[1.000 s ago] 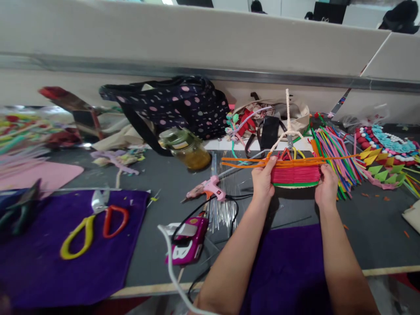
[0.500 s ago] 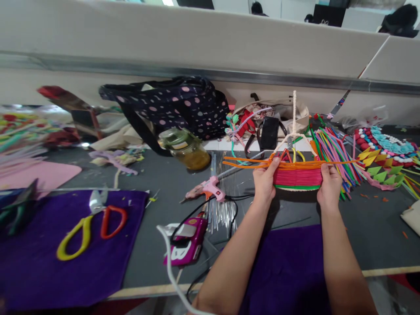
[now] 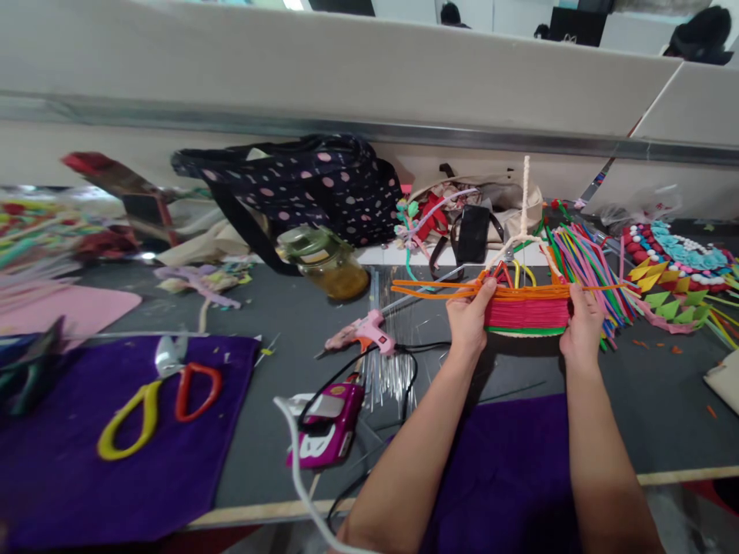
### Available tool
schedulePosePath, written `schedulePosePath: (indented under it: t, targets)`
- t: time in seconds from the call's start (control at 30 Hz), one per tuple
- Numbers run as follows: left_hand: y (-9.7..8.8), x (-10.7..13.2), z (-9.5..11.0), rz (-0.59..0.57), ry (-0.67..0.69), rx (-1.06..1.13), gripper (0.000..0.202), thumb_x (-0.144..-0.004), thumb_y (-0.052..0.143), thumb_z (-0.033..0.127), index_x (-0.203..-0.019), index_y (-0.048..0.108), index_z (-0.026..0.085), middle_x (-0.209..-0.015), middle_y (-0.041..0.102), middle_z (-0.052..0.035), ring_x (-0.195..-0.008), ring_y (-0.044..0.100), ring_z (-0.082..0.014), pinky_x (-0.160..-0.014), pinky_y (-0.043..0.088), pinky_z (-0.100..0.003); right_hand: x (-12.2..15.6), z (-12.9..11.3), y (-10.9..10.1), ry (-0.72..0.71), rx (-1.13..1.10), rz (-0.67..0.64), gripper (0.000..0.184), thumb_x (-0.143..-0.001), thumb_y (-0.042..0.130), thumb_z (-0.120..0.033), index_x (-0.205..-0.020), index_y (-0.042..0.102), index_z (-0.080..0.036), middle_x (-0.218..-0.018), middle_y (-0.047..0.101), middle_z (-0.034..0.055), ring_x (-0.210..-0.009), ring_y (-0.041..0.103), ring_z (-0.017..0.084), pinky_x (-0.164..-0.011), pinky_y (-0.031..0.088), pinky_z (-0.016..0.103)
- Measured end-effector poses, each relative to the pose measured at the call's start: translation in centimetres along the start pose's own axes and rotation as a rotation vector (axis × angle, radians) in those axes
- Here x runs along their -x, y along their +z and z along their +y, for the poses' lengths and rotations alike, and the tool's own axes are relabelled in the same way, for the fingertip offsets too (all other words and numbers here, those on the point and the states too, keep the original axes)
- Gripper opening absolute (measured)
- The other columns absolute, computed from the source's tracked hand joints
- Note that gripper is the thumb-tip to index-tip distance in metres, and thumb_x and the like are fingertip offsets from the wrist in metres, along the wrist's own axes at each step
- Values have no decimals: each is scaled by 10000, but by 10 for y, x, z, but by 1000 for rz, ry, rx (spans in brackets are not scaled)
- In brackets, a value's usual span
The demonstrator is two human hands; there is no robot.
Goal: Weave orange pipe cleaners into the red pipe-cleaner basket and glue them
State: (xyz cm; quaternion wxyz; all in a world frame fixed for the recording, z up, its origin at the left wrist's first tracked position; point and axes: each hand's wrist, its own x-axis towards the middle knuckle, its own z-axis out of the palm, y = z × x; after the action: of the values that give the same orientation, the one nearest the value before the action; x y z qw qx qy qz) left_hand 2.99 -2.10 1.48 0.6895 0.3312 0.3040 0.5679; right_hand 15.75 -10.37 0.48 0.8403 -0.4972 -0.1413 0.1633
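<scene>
A small woven craft piece (image 3: 526, 314) with pink and red rows, a green base and a cream cord handle stands on the grey table. My left hand (image 3: 469, 323) grips its left end, fingers closed, thumb up by the orange pipe cleaners (image 3: 430, 289) that stick out to the left. At its right end, my right hand (image 3: 582, 331) is closed on the piece. Both forearms reach over a purple cloth (image 3: 508, 469).
A pink glue gun (image 3: 361, 334) with a black cord lies left of my hands, beside clear glue sticks and a magenta phone (image 3: 328, 425). Scissors (image 3: 155, 392) rest on a second purple cloth. A polka-dot bag (image 3: 300, 188), a jar (image 3: 323, 261) and coloured pipe cleaners (image 3: 583, 265) sit behind.
The craft piece and both hands have shifted slightly to the right and up; the cord handle now stands more upright. My grip is unchanged.
</scene>
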Motion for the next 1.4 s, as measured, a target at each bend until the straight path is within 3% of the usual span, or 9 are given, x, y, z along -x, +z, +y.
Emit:
schedulePosePath:
  t: [0.33,0.47,0.63,1.1,1.27,1.4]
  targets:
    - [1,0,0,9,-28,65,258,-577,846,281,-747,707,145,-694,714,-19,-629,649,-123,-685,510,-251,0,5,2,-46,95,135,264,-693,728,-394,-776,716,-144,-640,623,-17,-627,569,136,-653,485,295]
    - [2,0,3,41,-37,64,282,-555,855,282,-746,699,146,-683,706,-13,-628,650,-129,-690,504,-260,2,4,3,-80,122,106,284,-718,715,-418,-784,721,-142,-640,625,-14,-615,564,133,-631,479,285]
    - [2,0,5,46,-38,64,298,-538,862,296,-724,683,147,-684,705,-18,-629,656,-142,-699,507,-278,4,1,4,-52,80,19,310,-753,686,-432,-875,724,-149,-786,693,28,-703,618,145,-670,505,288]
    - [-2,-4,-2,-2,-99,88,294,-562,852,304,-745,696,136,-687,713,-31,-624,662,-149,-685,515,-281,1,1,2,-14,56,10,363,-728,697,-500,-815,689,-147,-749,695,40,-655,631,155,-630,520,299]
    - [-4,-4,-5,-10,-98,88,289,-571,849,306,-752,704,134,-705,725,-38,-622,663,-146,-691,523,-280,-2,6,-2,32,91,-21,396,-724,692,-531,-805,679,-144,-677,650,19,-547,558,123,-504,453,256]
    - [-4,-5,-7,-24,-82,102,292,-576,847,312,-769,713,138,-714,728,-36,-627,664,-146,-694,528,-280,-5,9,-4,-24,148,-1,364,-714,702,-519,-698,632,-162,-589,573,-26,-516,493,103,-490,416,241]
